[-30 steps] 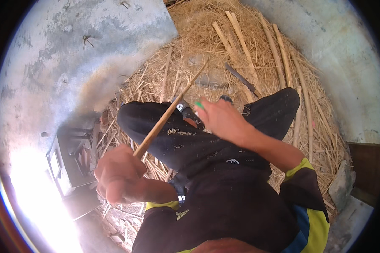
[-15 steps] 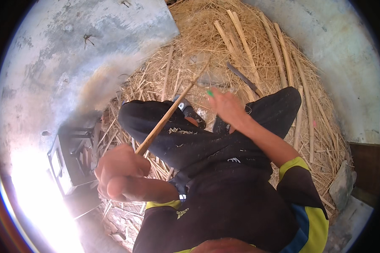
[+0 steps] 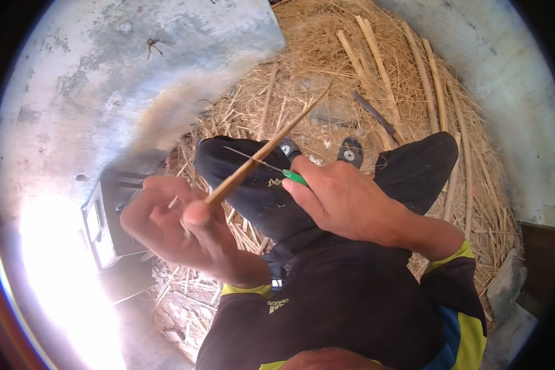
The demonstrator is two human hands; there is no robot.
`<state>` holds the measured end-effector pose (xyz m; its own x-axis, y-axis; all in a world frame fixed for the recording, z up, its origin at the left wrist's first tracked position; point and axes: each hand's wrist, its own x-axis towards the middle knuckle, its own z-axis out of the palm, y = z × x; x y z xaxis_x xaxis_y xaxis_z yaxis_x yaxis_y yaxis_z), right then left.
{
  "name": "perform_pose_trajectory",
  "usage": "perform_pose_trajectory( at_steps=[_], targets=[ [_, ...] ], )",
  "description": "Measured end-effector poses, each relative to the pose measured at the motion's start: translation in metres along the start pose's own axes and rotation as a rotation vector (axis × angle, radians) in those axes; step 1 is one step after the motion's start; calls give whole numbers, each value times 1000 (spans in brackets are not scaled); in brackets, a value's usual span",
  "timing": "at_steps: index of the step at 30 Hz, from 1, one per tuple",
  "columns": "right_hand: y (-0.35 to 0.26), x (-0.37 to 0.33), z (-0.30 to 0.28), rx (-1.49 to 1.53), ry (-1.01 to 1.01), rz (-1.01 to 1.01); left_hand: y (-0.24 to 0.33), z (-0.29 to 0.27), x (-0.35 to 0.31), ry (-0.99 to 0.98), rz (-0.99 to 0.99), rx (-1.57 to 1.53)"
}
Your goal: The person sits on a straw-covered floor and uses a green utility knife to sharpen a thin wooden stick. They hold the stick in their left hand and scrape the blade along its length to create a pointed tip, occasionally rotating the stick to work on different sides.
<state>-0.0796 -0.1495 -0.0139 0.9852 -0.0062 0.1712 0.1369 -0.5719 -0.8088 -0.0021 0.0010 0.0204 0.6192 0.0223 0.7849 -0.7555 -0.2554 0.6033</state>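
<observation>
Nearest is a dark short-sleeved shirt with yellow-green cuffs and blue side panels (image 3: 333,296), worn by the seated person. In front of it, to the left, the left hand (image 3: 182,222) is raised with its fingers loosely curled and its thumb at the near end of a long, tapering tan strip of wood or bamboo (image 3: 271,145). Whether the fingers grasp that end cannot be told. The strip slants up and away to the right above the lap, narrowing to a thin far tip.

The right hand (image 3: 351,200) is clenched around a small knife with a bright green handle and a thin, narrow blade (image 3: 295,177). The blade points left and crosses the strip near its middle, its tip showing on the far side; whether it bites into the strip cannot be made out.

Below the hands are black trousers with bent knees spread wide (image 3: 416,163), dotted with pale curled shavings (image 3: 275,182). Between the knees sit dark grey shoes with round white emblems (image 3: 349,152).

Farther out, dry straw-coloured shavings (image 3: 314,58) cover the ground. A dark, narrow flat-bladed tool (image 3: 373,113) lies there, with long pale tan poles (image 3: 435,80) to the right. Beyond on the left stands a stained, pale blue-grey wall (image 3: 129,80).
</observation>
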Motion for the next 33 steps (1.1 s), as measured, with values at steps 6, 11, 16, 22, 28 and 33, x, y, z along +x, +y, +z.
perform_pose_trajectory(
  at_steps=[6,11,16,22,28,33],
  targets=[
    [-16,-4,1,-12,-16,-31,1,4,-4,4,60,64],
    [-23,-10,6,-202,-19,-18,-5,7,-2,40,226,77],
    [-15,-17,22,-187,88,-26,-3,10,-8,105,227,125],
    [-2,-13,36,-294,206,-68,-3,11,-6,143,202,253],
    [205,-38,61,-439,173,309,-14,10,4,78,237,262],
    [83,-41,30,-99,343,323,1,22,-3,27,141,130]
  ],
)
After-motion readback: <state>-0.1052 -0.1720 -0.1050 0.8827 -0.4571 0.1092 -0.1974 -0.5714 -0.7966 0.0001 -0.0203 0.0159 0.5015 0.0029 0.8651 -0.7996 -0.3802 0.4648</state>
